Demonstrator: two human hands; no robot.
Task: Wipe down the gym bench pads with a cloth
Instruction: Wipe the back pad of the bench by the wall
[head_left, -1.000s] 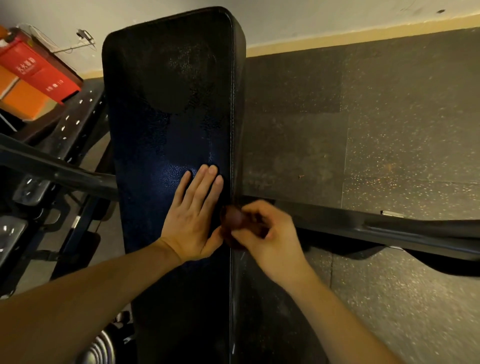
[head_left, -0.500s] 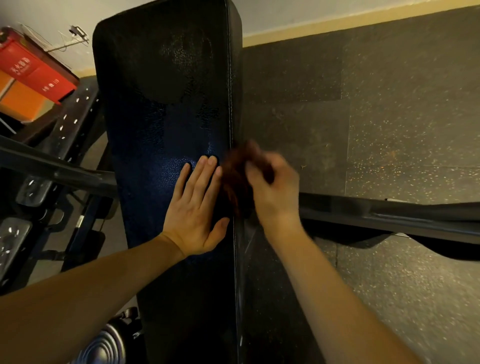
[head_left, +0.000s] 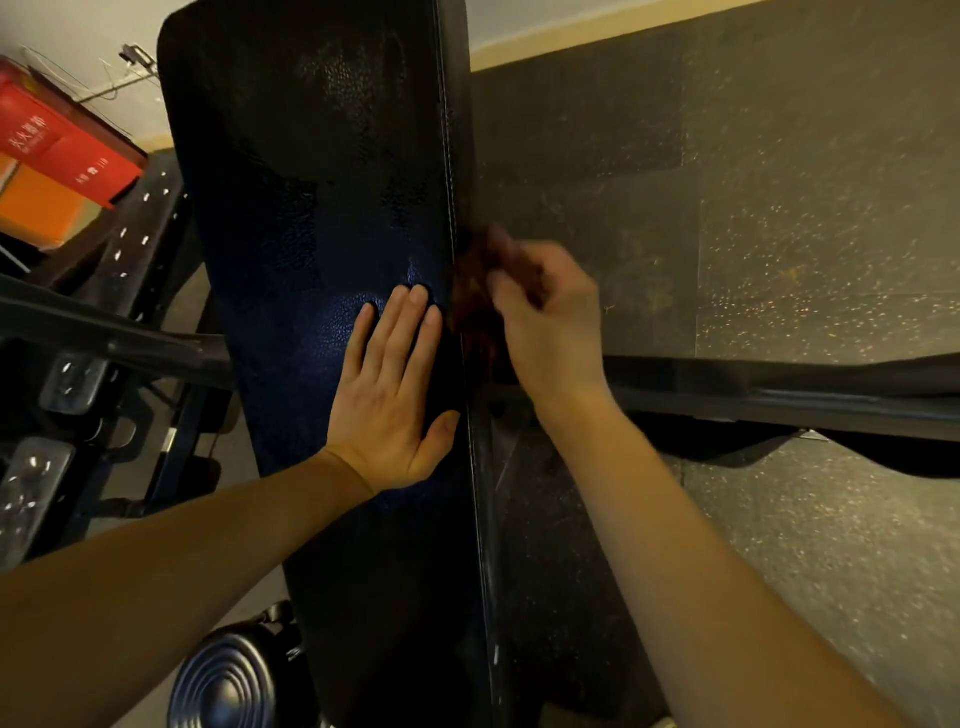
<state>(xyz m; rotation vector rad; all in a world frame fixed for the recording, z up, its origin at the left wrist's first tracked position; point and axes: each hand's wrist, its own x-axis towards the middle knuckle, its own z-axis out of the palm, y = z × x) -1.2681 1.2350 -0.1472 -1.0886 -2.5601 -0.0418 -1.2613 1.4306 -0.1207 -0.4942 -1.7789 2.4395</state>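
A long black textured bench pad (head_left: 311, 208) runs from the bottom of the view up to the wall. My left hand (head_left: 389, 395) lies flat on its top surface with straight fingers, near the right edge. My right hand (head_left: 550, 322) grips a dark reddish-brown cloth (head_left: 475, 291) and holds it against the pad's right side edge, just beyond my left fingertips. The cloth is blurred and partly hidden by my fingers.
A black metal bar (head_left: 779, 389) crosses under the pad from left to right. A perforated rack upright (head_left: 140, 228) and red and orange boxes (head_left: 57, 150) stand at the left. A round black weight plate (head_left: 228, 680) sits bottom left. Speckled rubber floor (head_left: 779, 234) spreads to the right.
My right hand has slid the cloth up along the pad's right edge, away from me, from beside my left thumb to past my left fingertips. My left hand has stayed flat on the pad.
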